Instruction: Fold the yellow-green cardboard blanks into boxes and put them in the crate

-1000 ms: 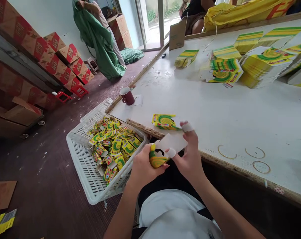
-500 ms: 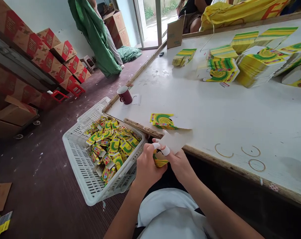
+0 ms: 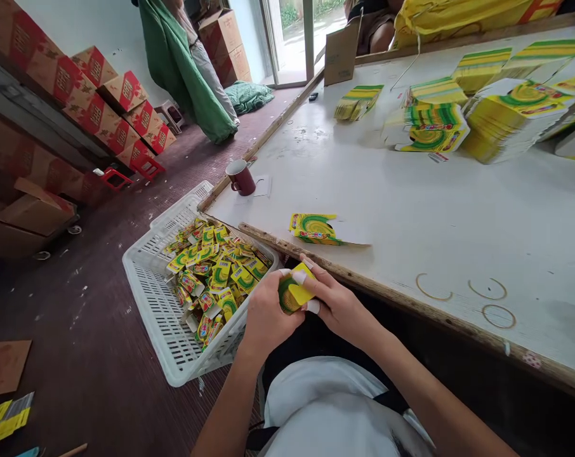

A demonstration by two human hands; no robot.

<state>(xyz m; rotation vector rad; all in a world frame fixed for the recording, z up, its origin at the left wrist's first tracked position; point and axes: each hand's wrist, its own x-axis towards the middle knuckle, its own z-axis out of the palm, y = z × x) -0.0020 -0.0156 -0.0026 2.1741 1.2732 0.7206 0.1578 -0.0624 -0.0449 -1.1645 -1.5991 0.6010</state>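
Between my two hands is a small yellow and green carton (image 3: 293,293), held just off the table's wooden edge. My left hand (image 3: 271,314) wraps round its left side. The fingers of my right hand (image 3: 332,303), some with white tape on the tips, press on its yellow flap. A flat printed carton (image 3: 313,227) lies on the white table (image 3: 387,209) just beyond my hands. To the left, a white plastic basket (image 3: 147,304) holds several small yellow and green cartons (image 3: 221,274).
A maroon mug (image 3: 242,179) stands near the table's left corner. Stacks of flat cartons (image 3: 501,124) stand at the far right. Rubber bands (image 3: 499,316) lie near the front edge. Red boxes (image 3: 94,114) are piled at the left wall. A person (image 3: 380,32) sits beyond the table.
The carton's white flap, raised before, no longer shows, and a yellow flap is now folded over under my right fingers. Both hands have come closer round the carton. The view has shifted slightly.
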